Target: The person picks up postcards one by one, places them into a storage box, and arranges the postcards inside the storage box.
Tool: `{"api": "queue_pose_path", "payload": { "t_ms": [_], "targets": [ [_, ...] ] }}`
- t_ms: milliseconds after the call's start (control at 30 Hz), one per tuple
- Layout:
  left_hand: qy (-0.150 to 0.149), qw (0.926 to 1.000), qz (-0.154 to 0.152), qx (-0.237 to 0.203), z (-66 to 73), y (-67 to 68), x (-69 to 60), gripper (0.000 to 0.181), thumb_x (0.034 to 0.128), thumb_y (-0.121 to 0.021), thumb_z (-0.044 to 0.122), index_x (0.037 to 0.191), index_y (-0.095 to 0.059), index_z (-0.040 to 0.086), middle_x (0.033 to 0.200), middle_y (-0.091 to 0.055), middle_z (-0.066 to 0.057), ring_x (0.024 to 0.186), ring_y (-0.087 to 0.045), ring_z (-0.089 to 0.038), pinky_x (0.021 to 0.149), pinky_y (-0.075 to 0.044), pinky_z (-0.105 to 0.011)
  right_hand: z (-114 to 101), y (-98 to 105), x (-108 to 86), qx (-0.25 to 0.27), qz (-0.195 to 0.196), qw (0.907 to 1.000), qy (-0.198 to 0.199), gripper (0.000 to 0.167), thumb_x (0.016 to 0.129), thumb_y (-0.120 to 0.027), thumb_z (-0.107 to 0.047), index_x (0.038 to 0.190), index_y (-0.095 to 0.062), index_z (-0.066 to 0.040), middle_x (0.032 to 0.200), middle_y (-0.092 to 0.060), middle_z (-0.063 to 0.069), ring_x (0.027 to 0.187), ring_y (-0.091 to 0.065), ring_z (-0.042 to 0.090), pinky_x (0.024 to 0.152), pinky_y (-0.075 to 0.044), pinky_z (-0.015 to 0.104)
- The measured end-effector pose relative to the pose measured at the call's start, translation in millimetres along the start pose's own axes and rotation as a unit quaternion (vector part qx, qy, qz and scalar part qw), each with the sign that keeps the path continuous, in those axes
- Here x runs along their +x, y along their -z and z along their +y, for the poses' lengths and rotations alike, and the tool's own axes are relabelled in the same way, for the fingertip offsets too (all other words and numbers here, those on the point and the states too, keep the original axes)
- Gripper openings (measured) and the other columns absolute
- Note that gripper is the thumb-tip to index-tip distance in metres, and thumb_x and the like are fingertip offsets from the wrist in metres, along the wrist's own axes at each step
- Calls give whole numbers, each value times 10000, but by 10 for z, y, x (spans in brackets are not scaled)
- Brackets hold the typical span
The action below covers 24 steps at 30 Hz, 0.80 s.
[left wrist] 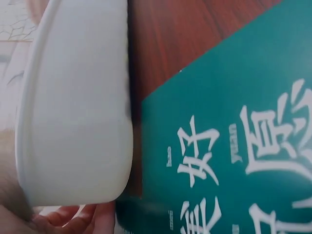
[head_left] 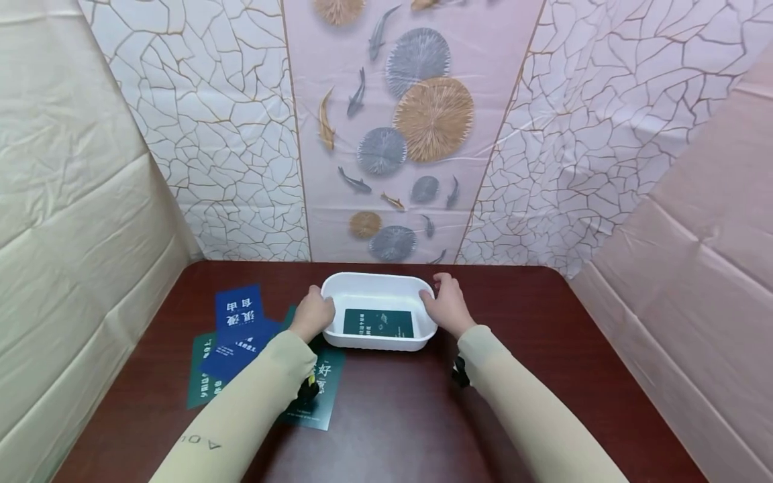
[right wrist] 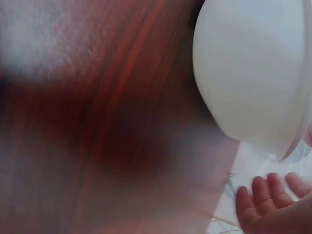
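A white plastic basin (head_left: pixel 380 343) sits at the far middle of the table, with a dark green printed card (head_left: pixel 378 323) lying inside. My left hand (head_left: pixel 313 313) grips its left end; in the left wrist view several fingers (left wrist: pixel 83 219) curl behind the basin's outer wall. At the right end is my right hand (head_left: pixel 447 303), its thumb at the rim. The right wrist view shows the other fingers (right wrist: pixel 263 195) loosely extended, apart from the wall. Close to the left forearm, a green card (left wrist: pixel 209 146) lies partly hidden by that arm, near the basin's base.
Blue cards (head_left: pixel 239 314) and another green card (head_left: pixel 202 376) overlap on the left of the dark red wooden table (head_left: pixel 392 409). Patterned cloth (head_left: pixel 386 221) hangs behind the table's far edge, and pale cloth walls (head_left: pixel 682 255) stand on both sides.
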<state>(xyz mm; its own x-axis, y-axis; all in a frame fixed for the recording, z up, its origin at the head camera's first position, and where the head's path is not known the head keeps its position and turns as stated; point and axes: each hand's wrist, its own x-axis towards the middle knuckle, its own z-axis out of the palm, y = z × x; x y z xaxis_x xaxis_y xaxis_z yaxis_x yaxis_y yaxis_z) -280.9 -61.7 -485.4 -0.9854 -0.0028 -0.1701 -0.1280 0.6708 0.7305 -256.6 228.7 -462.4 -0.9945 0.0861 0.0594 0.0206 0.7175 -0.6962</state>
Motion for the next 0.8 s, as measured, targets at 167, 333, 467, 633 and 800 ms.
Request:
{"api": "queue_pose_path", "payload": {
  "t_ms": [167, 333, 467, 633, 800],
  "targets": [
    [141, 9988, -193, -435, -135, 164, -35, 559, 1036, -320, 405, 1367, -344, -44, 1270, -505, -245, 1121, -530, -333, 914, -464, -492, 51, -85, 21, 444, -397, 9955, -738, 655, 965, -558, -360, 1430, -280, 8, 1331, -419, 234, 1213, -460, 340, 979, -423, 493],
    [52, 9992, -238, -308, -247, 387, -139, 654, 1017, -263, 537, 1379, -350, -1, 1259, -508, -219, 1090, -519, -329, 919, -445, -501, 0, -148, 56, 846, -578, 9873, -1215, 578, 960, -557, -278, 1383, -309, 27, 1299, -441, 228, 1191, -477, 334, 935, -464, 475],
    [-78, 9996, -247, 67, -327, 536, -249, 650, 998, -284, 583, 1315, -399, 27, 1192, -539, -199, 1049, -535, -322, 885, -449, -499, -4, -170, 90, 754, -774, 9837, -1440, 487, 950, -494, -150, 1372, -342, 39, 1325, -429, 230, 1202, -472, 345, 909, -482, 484],
    [-304, 9969, -489, 535, -413, 639, -390, 619, 984, -379, 573, 1261, -443, 24, 1129, -569, -165, 990, -557, -288, 818, -471, -465, 32, -132, 148, 554, -924, 9826, -1512, 546, 945, -440, -80, 1454, -287, 43, 1416, -384, 237, 1259, -431, 368, 955, -443, 524],
    [-677, 9891, -764, 1059, -446, 657, -526, 618, 956, -517, 513, 1272, -471, -16, 1109, -596, -147, 958, -579, -251, 803, -488, -463, 80, -55, 193, 428, -827, 9840, -1519, 549, 937, -458, -71, 1452, -303, 44, 1399, -409, 241, 1241, -442, 376, 962, -429, 547]
  ]
}}
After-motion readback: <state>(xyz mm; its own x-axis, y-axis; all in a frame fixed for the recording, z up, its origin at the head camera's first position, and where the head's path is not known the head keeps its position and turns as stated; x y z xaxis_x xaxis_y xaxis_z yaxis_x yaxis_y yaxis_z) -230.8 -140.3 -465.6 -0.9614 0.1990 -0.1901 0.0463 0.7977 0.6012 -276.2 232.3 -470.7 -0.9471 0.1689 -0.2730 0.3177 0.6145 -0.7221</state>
